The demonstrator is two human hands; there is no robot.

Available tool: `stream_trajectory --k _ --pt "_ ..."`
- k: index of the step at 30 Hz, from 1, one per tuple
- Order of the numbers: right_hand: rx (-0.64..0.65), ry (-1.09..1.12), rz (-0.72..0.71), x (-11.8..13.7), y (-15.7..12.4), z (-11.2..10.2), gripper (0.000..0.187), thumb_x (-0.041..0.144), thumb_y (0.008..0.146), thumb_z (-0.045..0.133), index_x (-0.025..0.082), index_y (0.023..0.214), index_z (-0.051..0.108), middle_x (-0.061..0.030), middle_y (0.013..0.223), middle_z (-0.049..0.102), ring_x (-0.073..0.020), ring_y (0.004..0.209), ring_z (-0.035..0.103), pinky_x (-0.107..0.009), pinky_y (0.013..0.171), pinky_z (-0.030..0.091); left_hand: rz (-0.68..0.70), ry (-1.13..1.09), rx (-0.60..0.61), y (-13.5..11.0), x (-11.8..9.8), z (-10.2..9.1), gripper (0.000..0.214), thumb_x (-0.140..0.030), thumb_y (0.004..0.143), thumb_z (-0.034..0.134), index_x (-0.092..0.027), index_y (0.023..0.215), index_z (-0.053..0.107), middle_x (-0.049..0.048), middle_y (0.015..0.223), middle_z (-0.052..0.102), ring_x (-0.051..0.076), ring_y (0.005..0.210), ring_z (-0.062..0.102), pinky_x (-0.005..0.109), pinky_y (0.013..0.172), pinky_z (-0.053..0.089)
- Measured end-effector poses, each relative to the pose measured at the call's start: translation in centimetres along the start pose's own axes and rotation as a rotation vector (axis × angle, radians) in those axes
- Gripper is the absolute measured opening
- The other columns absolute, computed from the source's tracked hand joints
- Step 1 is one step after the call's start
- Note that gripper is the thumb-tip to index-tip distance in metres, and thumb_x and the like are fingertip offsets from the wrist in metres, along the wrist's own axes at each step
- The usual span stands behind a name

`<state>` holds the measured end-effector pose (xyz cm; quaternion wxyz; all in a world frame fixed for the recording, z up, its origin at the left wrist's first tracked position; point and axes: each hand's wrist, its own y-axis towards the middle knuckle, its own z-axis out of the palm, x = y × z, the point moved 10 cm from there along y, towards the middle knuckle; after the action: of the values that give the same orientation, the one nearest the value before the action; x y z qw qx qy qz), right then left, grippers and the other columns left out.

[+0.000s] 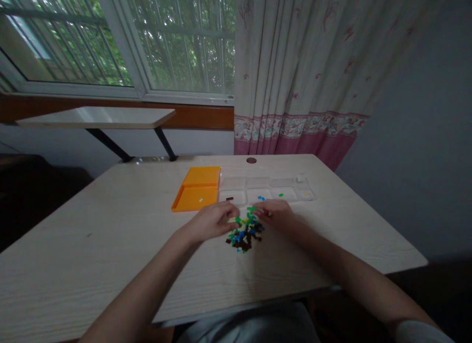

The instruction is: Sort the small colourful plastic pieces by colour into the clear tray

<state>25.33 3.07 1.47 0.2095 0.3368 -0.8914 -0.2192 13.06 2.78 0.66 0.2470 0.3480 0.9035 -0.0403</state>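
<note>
1. Left hand (216, 221): one; thumb and fingers parted with a gap between, holding nothing that I can make out; tips at the left edge of the pile.
2. Right hand (278, 212): one; fingers curled inward at the pile's upper right. A green brick (251, 209) lies at the fingertips; I cannot tell whether it is gripped.
3. Pile of small bricks (244, 234): green, blue, yellow, brown and pale; loose on the table, between and just below both hands.
4. Clear compartment tray (239, 183): beyond the hands. Front row, left to right, I list a brown brick (229, 199), blue bricks (261, 198), a single green piece (280, 195) and a yellow piece (307, 194).
5. Orange case (202, 176): two sections, left of the clear tray; white piece (201, 200) in the nearer section.
6. Table (110, 234): pale wood-grain top, under everything above.
7. Raised shelf (99, 115): far left, on dark legs.
8. Backdrop from my view: barred window (177, 47), floral curtain (295, 62).
</note>
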Motion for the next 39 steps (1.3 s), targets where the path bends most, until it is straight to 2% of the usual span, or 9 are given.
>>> stream_trajectory --k 4,9,15,19,23,27,31,34,39 --pt "-0.195 -0.016 0.071 -2.7 0.0 -3.5 0.032 0.042 0.085 0.046 0.02 0.087 0.07 -0.0022 0.061 0.063 -0.0103 0.053 0.054 -0.02 0.056 0.04 -0.04 -0.141 0.267 -1.1 0.6 1.6 0.026 -0.04 0.069 0.062 -0.015 0.071 0.055 -0.0034 0.064 0.051 0.009 0.057 0.045 0.018 0.05 0.031" --pt "-0.25 -0.026 0.098 -4.0 -0.2 -5.2 0.031 0.041 0.085 0.048 0.02 0.09 0.069 -0.0022 0.062 0.063 -0.0107 0.054 0.054 -0.021 0.058 0.042 -0.033 -0.142 0.336 -1.5 0.3 2.7 0.017 -0.028 0.063 0.066 -0.016 0.072 0.057 -0.0045 0.066 0.053 0.009 0.059 0.044 0.018 0.052 0.03" --pt "-0.078 -0.089 0.083 -4.9 0.4 -5.1 0.03 0.039 0.086 0.045 0.021 0.093 0.069 -0.0034 0.075 0.069 -0.0124 0.062 0.059 -0.023 0.064 0.044 -0.003 -0.084 0.33 -1.3 0.6 3.2 0.01 -0.021 0.065 0.063 -0.017 0.072 0.058 -0.004 0.068 0.053 0.01 0.062 0.046 0.018 0.056 0.034" --pt "0.122 -0.186 0.163 -8.7 0.1 -5.1 0.023 0.034 0.084 0.049 0.024 0.096 0.067 -0.0033 0.092 0.069 -0.0154 0.071 0.062 -0.025 0.067 0.043 0.012 -0.086 0.341 -1.3 0.6 3.3 0.008 -0.02 0.065 0.063 -0.017 0.071 0.058 -0.004 0.067 0.053 0.01 0.061 0.046 0.018 0.056 0.034" --pt "0.244 -0.269 0.304 -13.1 -1.0 -4.8 0.019 0.03 0.081 0.054 0.024 0.092 0.068 -0.0035 0.079 0.07 -0.0166 0.067 0.062 -0.024 0.059 0.041 0.013 -0.081 0.339 -1.4 0.5 3.3 0.007 -0.021 0.065 0.064 -0.017 0.069 0.059 -0.0035 0.067 0.054 0.01 0.061 0.046 0.018 0.055 0.034" --pt "0.32 -0.255 0.365 -15.1 -2.0 -3.6 0.02 0.029 0.08 0.054 0.024 0.092 0.069 -0.0018 0.07 0.069 -0.0146 0.06 0.06 -0.022 0.054 0.037 0.016 -0.081 0.339 -1.5 0.4 3.2 0.006 -0.023 0.069 0.06 -0.016 0.07 0.059 -0.0024 0.067 0.054 0.01 0.059 0.046 0.018 0.054 0.034" --pt "0.263 -0.296 0.394 -15.4 -2.0 -4.5 0.028 0.034 0.083 0.05 0.022 0.103 0.065 -0.0039 0.072 0.069 -0.0163 0.063 0.061 -0.023 0.055 0.038 0.033 -0.127 0.325 -1.6 -0.1 2.6 0.011 -0.022 0.077 0.049 -0.015 0.073 0.057 -0.0013 0.067 0.053 0.009 0.059 0.046 0.018 0.054 0.034" --pt "0.19 -0.305 0.385 -14.2 -1.4 -5.3 0.031 0.034 0.085 0.046 0.02 0.106 0.064 -0.0054 0.075 0.07 -0.0172 0.064 0.062 -0.024 0.056 0.04 0.02 -0.182 0.245 -1.1 0.0 1.6 0.015 -0.023 0.081 0.043 -0.015 0.075 0.054 -0.0017 0.066 0.05 0.009 0.059 0.043 0.018 0.055 0.034" --pt "0.16 -0.155 0.221 -8.2 0.1 -3.0 0.027 0.03 0.086 0.043 0.022 0.1 0.065 -0.0033 0.094 0.07 -0.0154 0.076 0.064 -0.023 0.066 0.044 0.012 -0.249 0.014 0.0 0.1 0.5 0.021 -0.029 0.086 0.036 -0.014 0.082 0.05 0.0009 0.072 0.049 0.011 0.065 0.044 0.02 0.06 0.038"
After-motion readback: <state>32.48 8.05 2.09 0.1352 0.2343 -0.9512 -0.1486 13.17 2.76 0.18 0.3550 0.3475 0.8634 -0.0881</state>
